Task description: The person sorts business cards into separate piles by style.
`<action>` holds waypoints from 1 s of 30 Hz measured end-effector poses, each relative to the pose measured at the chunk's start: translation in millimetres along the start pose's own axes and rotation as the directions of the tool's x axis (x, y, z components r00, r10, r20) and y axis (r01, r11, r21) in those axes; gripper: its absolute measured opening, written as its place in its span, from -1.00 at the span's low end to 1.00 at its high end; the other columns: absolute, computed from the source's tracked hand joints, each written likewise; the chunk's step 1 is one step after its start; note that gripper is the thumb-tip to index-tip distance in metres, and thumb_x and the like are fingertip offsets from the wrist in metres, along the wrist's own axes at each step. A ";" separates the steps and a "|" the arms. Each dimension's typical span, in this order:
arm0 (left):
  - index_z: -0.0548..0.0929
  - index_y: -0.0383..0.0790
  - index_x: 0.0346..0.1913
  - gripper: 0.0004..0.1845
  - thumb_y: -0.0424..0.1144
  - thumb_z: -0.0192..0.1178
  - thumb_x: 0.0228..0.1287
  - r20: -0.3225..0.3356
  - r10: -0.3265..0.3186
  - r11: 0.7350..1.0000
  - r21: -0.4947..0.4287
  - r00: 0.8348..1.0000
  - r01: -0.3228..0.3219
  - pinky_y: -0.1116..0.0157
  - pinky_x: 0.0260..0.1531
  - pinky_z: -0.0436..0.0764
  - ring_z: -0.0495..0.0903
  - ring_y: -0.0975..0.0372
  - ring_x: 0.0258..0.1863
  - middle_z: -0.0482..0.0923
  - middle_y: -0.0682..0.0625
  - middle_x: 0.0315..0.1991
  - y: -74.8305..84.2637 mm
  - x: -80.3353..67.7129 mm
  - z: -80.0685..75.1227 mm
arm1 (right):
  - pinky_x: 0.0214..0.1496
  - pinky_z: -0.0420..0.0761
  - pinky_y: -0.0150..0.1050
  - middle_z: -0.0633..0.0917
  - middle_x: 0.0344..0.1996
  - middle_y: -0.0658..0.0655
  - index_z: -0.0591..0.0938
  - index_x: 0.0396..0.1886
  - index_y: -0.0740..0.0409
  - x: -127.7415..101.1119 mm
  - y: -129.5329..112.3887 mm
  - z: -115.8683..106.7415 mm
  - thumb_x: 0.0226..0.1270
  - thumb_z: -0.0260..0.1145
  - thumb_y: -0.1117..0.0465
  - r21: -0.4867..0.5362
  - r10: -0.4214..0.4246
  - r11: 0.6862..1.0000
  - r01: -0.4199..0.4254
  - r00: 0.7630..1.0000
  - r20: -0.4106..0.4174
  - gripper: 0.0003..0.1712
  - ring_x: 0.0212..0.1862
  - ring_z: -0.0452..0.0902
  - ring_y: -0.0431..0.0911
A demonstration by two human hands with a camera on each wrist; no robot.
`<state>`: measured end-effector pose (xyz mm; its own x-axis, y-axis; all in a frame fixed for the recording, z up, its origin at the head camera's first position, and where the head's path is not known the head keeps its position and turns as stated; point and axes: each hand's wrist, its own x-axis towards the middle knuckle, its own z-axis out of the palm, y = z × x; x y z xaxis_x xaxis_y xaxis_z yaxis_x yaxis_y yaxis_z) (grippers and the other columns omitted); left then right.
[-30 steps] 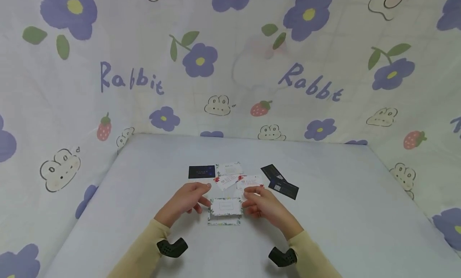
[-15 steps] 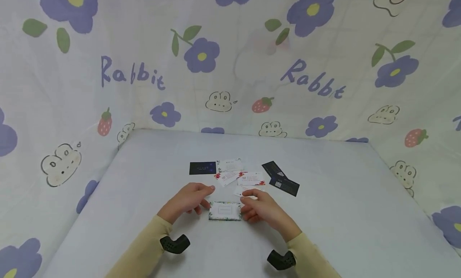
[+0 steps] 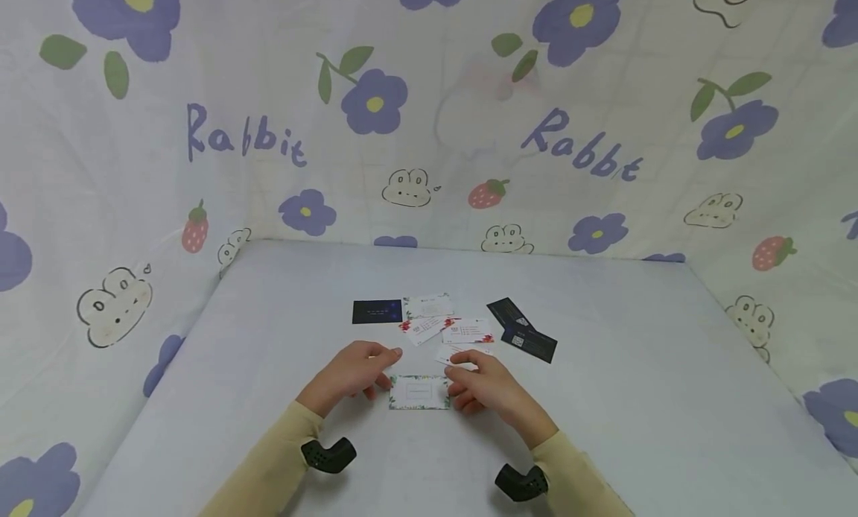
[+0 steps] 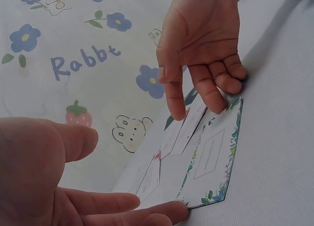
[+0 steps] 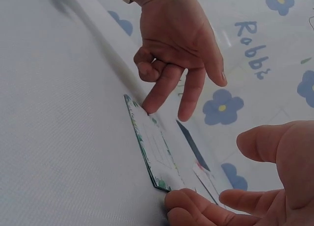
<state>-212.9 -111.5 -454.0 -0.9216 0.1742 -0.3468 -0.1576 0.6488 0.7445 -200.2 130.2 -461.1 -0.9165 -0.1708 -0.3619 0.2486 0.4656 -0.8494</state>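
A leaf-bordered white business card (image 3: 419, 392) lies flat between the two hands in the head view. Its edge looks doubled in the wrist views, as of cards stacked evenly. At its left end, fingertips of the left hand (image 3: 351, 372) touch the side, with the thumb raised clear. The right hand (image 3: 494, 390) stands at the opposite end, fingers loosely bent and touching or very near the edge; its thumb is also off the card. Neither hand pinches anything. The right wrist view shows the left index fingertip (image 5: 149, 110) at the card's corner.
Beyond the hands lie a black card (image 3: 377, 312), another leaf-bordered card (image 3: 427, 306), and red-flowered white cards (image 3: 469, 331). One white card (image 3: 456, 353) is partly behind the right hand. Two overlapping black cards (image 3: 529, 344) lie farther right. A patterned curtain (image 3: 429, 129) surrounds the table.
The upper leaf-bordered card, earlier set off from the one beneath, now lies evenly over it. Both hands have barely shifted. The head view tilted slightly.
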 end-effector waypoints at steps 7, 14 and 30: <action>0.64 -0.22 0.18 -0.44 0.19 0.04 0.49 -0.016 0.019 1.000 0.014 1.000 -0.019 0.32 -0.45 0.41 0.58 0.19 -0.56 0.78 0.01 -0.35 -4.7 3.7 -1.3 | -0.36 0.65 -0.29 0.79 -0.31 0.13 0.52 0.30 0.17 1.3 0.0 -1.6 0.51 0.23 0.03 -0.012 -0.008 1.000 0.008 1.000 0.001 -0.51 -0.46 0.64 -0.13; 0.58 -0.14 0.28 -0.45 0.19 0.08 0.49 -0.124 0.029 0.993 -0.110 0.992 -0.042 0.32 -0.35 0.60 0.66 0.20 -0.31 0.75 -0.06 -0.09 -5.3 10.5 -5.7 | -0.26 0.70 -0.24 0.77 -0.15 0.26 0.46 0.37 0.25 -2.1 -5.2 -27.5 0.52 0.20 0.05 -0.002 -0.053 0.999 0.053 0.997 -0.057 -0.44 -0.36 0.69 -0.08; 0.44 -0.20 0.42 -0.38 0.17 -0.03 0.55 -0.156 0.002 0.974 -0.225 0.988 -0.037 0.27 -0.23 0.67 0.71 0.18 -0.23 0.70 -0.21 0.13 -17.7 18.0 -30.6 | -0.12 0.68 -0.30 0.59 0.22 0.43 0.25 0.53 0.27 0.1 4.6 -89.9 0.62 0.06 -0.01 0.040 -0.044 0.998 0.050 0.991 -0.124 -0.33 -0.02 0.71 0.06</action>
<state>-237.6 -142.5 -456.0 -0.9658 0.0579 -0.2527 -0.1991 0.4584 0.8661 -227.2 210.4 -430.5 -0.9585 -0.0821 -0.2732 0.2151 0.4213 -0.8810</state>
